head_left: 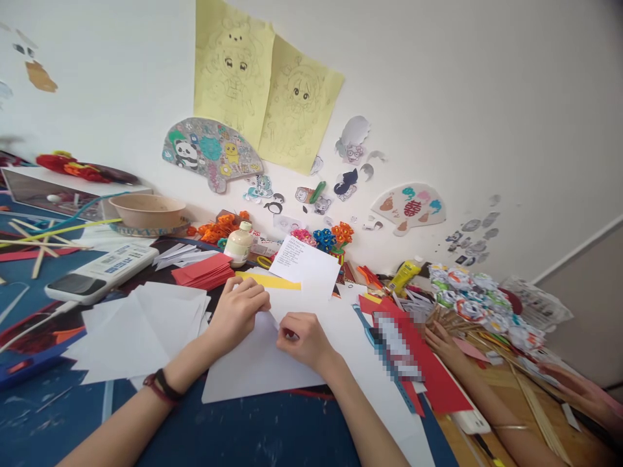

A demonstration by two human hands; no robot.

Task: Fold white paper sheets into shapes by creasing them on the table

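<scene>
My left hand (pixel 237 312) is closed, its fingers curled down over a small piece of white paper (pixel 267 319). Close beside it on the right, my right hand (pixel 307 344) has thumb and fingers pinched at the same piece. Most of that paper is hidden by the fingers, so its shape is unclear. Both hands are just over a white sheet (pixel 248 373) lying on the blue table. To the left lies a fanned stack of white paper squares (pixel 131 331). Behind my left hand sits a pile of red paper (pixel 202 271).
A white power strip (pixel 102 272) and a tan bowl (pixel 147 211) stand left. A glue bottle (pixel 238 244) and a written note (pixel 302 264) are behind my hands. On the right, another person's hand (pixel 445 344) is near red sheets (pixel 440 379) and paper flowers (pixel 467 292).
</scene>
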